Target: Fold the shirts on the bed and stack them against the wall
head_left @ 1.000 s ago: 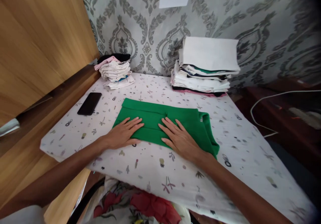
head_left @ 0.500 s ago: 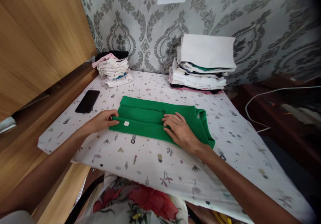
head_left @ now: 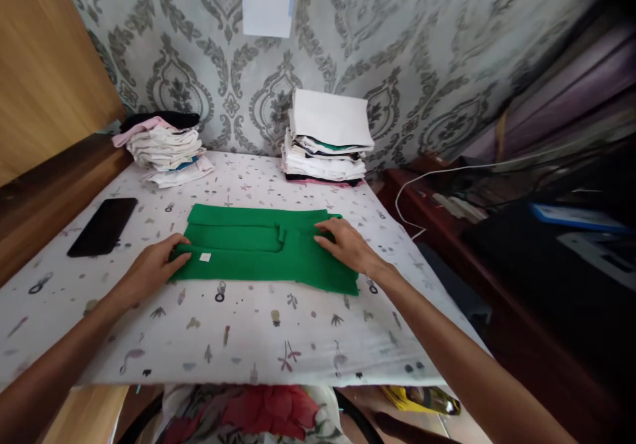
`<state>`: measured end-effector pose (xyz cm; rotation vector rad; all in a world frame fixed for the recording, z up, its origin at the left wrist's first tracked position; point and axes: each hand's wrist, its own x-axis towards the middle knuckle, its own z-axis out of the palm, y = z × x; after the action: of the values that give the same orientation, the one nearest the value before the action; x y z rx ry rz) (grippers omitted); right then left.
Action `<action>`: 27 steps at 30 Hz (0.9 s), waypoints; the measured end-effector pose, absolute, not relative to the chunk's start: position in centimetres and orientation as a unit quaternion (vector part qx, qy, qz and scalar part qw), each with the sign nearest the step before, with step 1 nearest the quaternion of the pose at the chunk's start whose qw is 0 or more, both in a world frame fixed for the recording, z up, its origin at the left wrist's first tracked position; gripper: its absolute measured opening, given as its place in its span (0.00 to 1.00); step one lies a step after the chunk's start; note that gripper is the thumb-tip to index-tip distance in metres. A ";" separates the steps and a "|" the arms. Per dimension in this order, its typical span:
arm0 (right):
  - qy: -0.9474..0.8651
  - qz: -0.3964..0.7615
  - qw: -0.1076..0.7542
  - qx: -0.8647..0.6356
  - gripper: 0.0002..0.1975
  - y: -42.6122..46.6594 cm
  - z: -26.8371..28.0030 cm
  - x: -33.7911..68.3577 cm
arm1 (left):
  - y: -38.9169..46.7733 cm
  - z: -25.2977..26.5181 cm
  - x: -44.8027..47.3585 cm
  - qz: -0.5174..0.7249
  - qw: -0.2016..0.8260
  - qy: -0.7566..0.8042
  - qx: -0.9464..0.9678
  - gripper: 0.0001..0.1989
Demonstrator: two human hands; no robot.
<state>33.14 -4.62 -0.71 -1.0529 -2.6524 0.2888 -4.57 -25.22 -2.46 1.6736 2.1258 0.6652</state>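
in the head view, a grey patterned wall point(head_left: 228, 73) stands behind a surface covered with white printed cloth point(head_left: 238, 338). the folded green fabric garment point(head_left: 303, 262) lies in the middle of this surface, well apart from its front edge. i judge that if the two hands pull unevenly, the folded strips could slip or become crooked, because the fabric looks soft. too much pull to the left could also bring it against the flat black phone point(head_left: 102, 227) near the left edge. the left hand point(head_left: 156, 262) is turned palm down, its thumb and fingers grasping the garment's left end, beside a small white label point(head_left: 205, 257). the right hand point(head_left: 348, 245) reaches from the front right, fingers bent upon the garment's right part; whether it grips or only presses, i cannot tell.
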 end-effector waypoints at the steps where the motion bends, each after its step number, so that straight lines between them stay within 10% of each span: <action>1: -0.915 0.096 0.128 -0.371 0.11 -4.5 -0.9 33.2 | -25.2 -2.4 -4.4 0.227 0.171 0.755 0.591 0.16; 11: -0.919 0.104 0.243 -0.293 0.08 -5.5 0.3 31.5 | -25.6 -2.4 -4.8 0.313 0.276 0.731 0.540 0.20; 27: -0.976 0.003 0.094 -0.195 0.30 -8.7 -4.8 27.6 | -25.0 -4.9 -0.7 0.117 0.010 0.667 0.735 0.35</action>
<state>27.56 -8.71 -4.83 -0.5793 -2.8967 0.0077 -0.68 -24.98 -4.94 2.2951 2.0829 0.3658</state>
